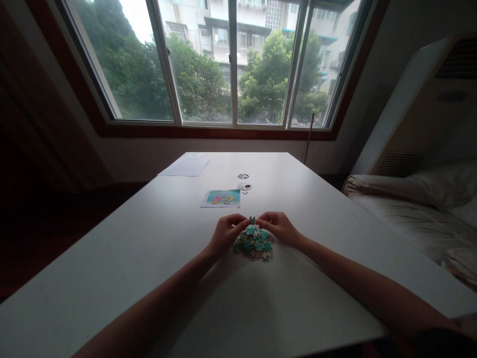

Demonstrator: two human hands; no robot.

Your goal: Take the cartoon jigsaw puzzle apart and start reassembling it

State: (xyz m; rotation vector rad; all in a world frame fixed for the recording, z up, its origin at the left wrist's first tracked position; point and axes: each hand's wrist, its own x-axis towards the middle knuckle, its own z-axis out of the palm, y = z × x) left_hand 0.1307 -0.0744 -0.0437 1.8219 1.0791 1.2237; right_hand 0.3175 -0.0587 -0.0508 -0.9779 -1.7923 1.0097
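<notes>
Between my two hands, just above the far side of a heap, a small greenish jigsaw puzzle piece [252, 220] is held up. My left hand [228, 232] pinches it from the left with thumb and fingers. From the other side, the fingertips of my right hand [278, 228] close on its right edge. Below them lies the pile of jigsaw puzzle pieces [255, 244], mostly teal and green, with some showing pale backs. Beyond my left hand is a colourful cartoon picture sheet [222, 198] lying flat.
Two round flat items [245, 186] and a small loose piece [245, 193] lie beyond the pile. White paper sheets [186, 165] rest at the far left of the white table [122, 253]. A padded sofa [395, 199] stands to the right, and a window spans the far wall.
</notes>
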